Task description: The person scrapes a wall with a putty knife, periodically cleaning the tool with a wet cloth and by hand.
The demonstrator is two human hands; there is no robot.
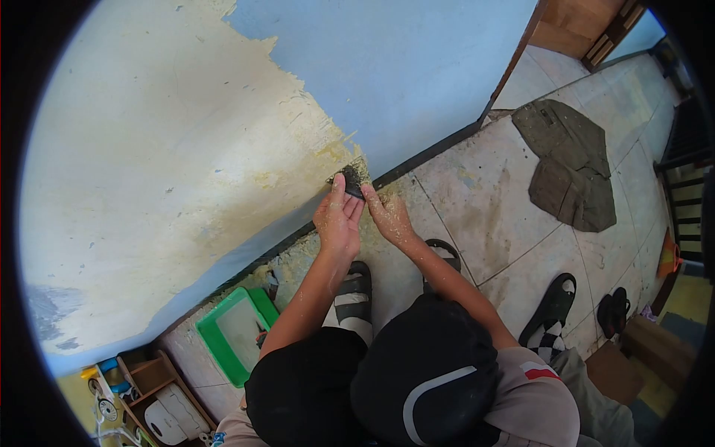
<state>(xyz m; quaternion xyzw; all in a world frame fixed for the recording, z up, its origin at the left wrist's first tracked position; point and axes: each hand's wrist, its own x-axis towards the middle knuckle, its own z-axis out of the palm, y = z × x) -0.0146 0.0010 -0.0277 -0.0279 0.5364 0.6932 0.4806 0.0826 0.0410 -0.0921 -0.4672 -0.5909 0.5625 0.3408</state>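
My left hand (341, 222) is closed on a dark flat scraper (351, 181) at the lower edge of the wall, with the thumb laid along it. My right hand (389, 217) grips the scraper's right side, fingertips pressed close to the left hand's. Pale flakes dot my right hand and surround the blade. The scraper touches the wall (164, 149) where a bare cream patch meets the blue paint (387, 67). The scraper's handle is mostly hidden by my fingers.
A green tray (212, 339) stands on the tiled floor to my left, near a wooden shelf (141, 372). Brown cloth (570, 164) lies on the floor to the right. Another person's sandalled foot (550, 309) is at my right. Black sandals (613, 311) lie farther right.
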